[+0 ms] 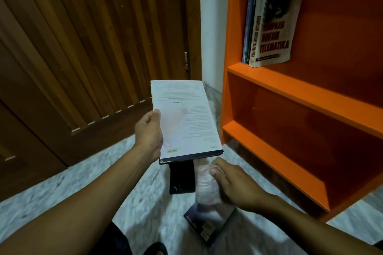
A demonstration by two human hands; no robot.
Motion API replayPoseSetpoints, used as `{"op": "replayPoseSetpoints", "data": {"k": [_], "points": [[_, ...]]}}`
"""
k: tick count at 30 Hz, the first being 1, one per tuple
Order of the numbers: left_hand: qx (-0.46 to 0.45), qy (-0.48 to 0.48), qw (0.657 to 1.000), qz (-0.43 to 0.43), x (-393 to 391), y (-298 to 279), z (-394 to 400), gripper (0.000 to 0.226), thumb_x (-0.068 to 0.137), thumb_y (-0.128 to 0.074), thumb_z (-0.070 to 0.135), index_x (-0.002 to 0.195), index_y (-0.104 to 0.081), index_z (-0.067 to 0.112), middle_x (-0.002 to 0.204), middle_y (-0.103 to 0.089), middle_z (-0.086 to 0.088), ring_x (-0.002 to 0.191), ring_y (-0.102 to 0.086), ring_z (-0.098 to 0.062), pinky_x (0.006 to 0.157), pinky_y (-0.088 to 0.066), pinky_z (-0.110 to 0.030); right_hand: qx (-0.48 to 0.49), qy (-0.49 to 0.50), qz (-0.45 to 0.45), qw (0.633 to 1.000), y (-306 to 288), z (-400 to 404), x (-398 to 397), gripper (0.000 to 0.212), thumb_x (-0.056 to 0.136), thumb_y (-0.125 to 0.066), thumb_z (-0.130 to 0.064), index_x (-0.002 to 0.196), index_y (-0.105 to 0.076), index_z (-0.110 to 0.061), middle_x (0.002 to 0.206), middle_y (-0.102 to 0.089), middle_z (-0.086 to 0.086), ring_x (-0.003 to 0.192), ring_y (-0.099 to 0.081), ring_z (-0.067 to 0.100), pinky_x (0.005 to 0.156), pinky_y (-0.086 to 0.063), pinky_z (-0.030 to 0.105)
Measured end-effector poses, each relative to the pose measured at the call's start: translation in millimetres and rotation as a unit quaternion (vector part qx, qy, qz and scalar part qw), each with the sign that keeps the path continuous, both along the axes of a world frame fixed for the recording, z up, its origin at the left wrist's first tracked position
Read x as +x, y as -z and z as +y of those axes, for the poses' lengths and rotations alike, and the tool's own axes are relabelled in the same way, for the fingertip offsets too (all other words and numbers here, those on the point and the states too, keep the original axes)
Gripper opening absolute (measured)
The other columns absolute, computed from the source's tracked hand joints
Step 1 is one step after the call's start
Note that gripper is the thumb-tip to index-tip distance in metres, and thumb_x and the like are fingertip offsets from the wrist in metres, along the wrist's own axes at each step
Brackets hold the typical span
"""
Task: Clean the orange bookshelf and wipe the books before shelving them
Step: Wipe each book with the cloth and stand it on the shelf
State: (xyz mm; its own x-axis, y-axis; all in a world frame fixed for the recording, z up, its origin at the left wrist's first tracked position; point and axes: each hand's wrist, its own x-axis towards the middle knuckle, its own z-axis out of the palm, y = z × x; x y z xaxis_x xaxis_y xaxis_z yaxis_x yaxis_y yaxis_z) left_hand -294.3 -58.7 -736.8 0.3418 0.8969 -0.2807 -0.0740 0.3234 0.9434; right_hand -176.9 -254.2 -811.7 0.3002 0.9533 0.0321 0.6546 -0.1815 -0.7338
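My left hand (149, 133) grips a white-covered book (186, 118) by its left edge and holds it flat above the floor, back cover up. Below and to the right, my right hand (230, 184) holds a pale, crumpled cloth (207, 187) that hangs down, blurred. The orange bookshelf (290, 93) stands at the right. On its upper shelf a few books (269, 27) lean against the left wall, the front one white with red lettering. The two lower shelves hold nothing that I can see.
A dark book (182, 178) lies on the marble floor under the held book. Another dark book (209, 225) lies nearer me, below the cloth. A wooden slatted door (93, 47) fills the left. A white wall strip (213, 27) separates it from the shelf.
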Motion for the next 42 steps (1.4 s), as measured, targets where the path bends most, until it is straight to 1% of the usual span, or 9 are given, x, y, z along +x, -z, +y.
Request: {"op": "replayPoseSetpoints", "data": {"k": [3, 5, 9, 13, 21, 25, 32, 36, 42], "points": [[0.002, 0.015, 1.0, -0.012, -4, -3, 1, 0.022, 0.103, -0.049, 0.031, 0.116, -0.065, 0.024, 0.116, -0.073, 0.001, 0.099, -0.073, -0.028, 0.087, -0.057, -0.047, -0.041, 0.181, 0.174, 0.967, 2, 1, 17, 0.027, 0.107, -0.035, -0.026, 0.103, -0.06, -0.017, 0.09, -0.07, -0.001, 0.085, -0.067, 0.012, 0.081, -0.057, 0.042], [-0.006, 0.035, 0.999, -0.02, -5, -1, 0, 0.022, 0.104, -0.048, 0.03, 0.114, -0.066, 0.022, 0.113, -0.074, -0.001, 0.099, -0.073, -0.03, 0.091, -0.056, -0.049, -0.006, 0.268, 0.406, 0.873, -12, 2, 22, 0.031, 0.108, -0.033, -0.022, 0.095, -0.059, -0.01, 0.068, -0.072, 0.002, 0.059, -0.069, 0.012, 0.05, -0.056, 0.029], [-0.026, 0.084, 0.996, -0.023, -1, 2, -11, 0.025, 0.104, -0.047, 0.035, 0.117, -0.065, 0.024, 0.111, -0.075, -0.001, 0.099, -0.073, -0.031, 0.081, -0.058, -0.044, 0.097, 0.155, 0.683, 0.707, -48, 6, 21, 0.044, 0.105, -0.038, -0.037, 0.114, -0.068, -0.006, 0.102, -0.076, 0.015, 0.083, -0.076, 0.025, 0.058, -0.06, 0.032], [0.001, 0.085, 0.996, 0.02, 12, 8, -23, 0.027, 0.104, -0.045, 0.037, 0.119, -0.063, 0.024, 0.116, -0.073, -0.001, 0.097, -0.073, -0.029, 0.058, -0.056, -0.03, 0.157, 0.121, 0.559, 0.805, -49, 11, 16, 0.03, 0.099, -0.053, -0.012, 0.128, -0.061, -0.015, 0.115, -0.074, 0.007, 0.103, -0.072, 0.025, 0.083, -0.059, 0.036], [0.369, 0.124, 0.898, 0.204, 27, 3, -49, 0.065, 0.098, -0.056, 0.037, 0.153, -0.022, 0.035, 0.159, -0.024, 0.007, 0.139, -0.033, -0.01, 0.108, -0.034, -0.034, 0.17, 0.251, 0.335, 0.892, -36, 16, 20, 0.032, 0.089, -0.071, -0.012, 0.115, -0.056, -0.024, 0.109, -0.071, 0.0, 0.091, -0.073, 0.014, 0.077, -0.062, 0.04], [0.234, 0.263, 0.931, 0.092, 38, 1, -75, 0.087, 0.095, -0.061, 0.035, 0.15, 0.005, 0.05, 0.135, -0.035, 0.024, 0.098, -0.057, 0.013, 0.076, -0.052, -0.009, 0.166, 0.222, 0.039, 0.96, -22, 14, 10, 0.033, 0.089, -0.069, -0.028, 0.112, -0.046, -0.036, 0.109, -0.064, -0.017, 0.084, -0.062, -0.008, 0.064, -0.05, 0.014], [0.11, 0.097, 0.981, 0.124, 49, 26, -72, 0.088, 0.093, -0.064, 0.02, 0.152, -0.001, 0.041, 0.121, -0.057, -0.004, 0.095, -0.067, -0.024, 0.079, -0.062, -0.047, 0.152, 0.145, -0.248, 0.946, -9, 13, -4, 0.039, 0.081, -0.072, -0.028, 0.113, -0.049, -0.031, 0.102, -0.068, -0.01, 0.091, -0.066, 0.013, 0.069, -0.044, 0.025], [-0.006, 0.023, 0.997, 0.067, 47, 38, -50, 0.041, 0.085, -0.056, 0.016, 0.125, -0.051, 0.02, 0.116, -0.069, -0.011, 0.093, -0.071, -0.03, 0.078, -0.061, -0.051, 0.129, 0.1, -0.295, 0.941, -6, 13, -4, 0.04, 0.082, -0.065, -0.038, 0.119, -0.052, -0.032, 0.113, -0.065, -0.012, 0.101, -0.058, 0.012, 0.077, -0.045, 0.03], [-0.021, 0.02, 0.999, -0.016, 39, 21, -40, 0.023, 0.1, -0.052, 0.012, 0.121, -0.054, 0.02, 0.108, -0.073, -0.005, 0.089, -0.074, -0.028, 0.079, -0.06, -0.053, 0.154, 0.079, -0.044, 0.984, -7, 13, 12, 0.025, 0.09, -0.071, -0.022, 0.113, -0.066, -0.029, 0.119, -0.053, -0.019, 0.114, -0.048, -0.008, 0.092, -0.036, 0.006]]}}
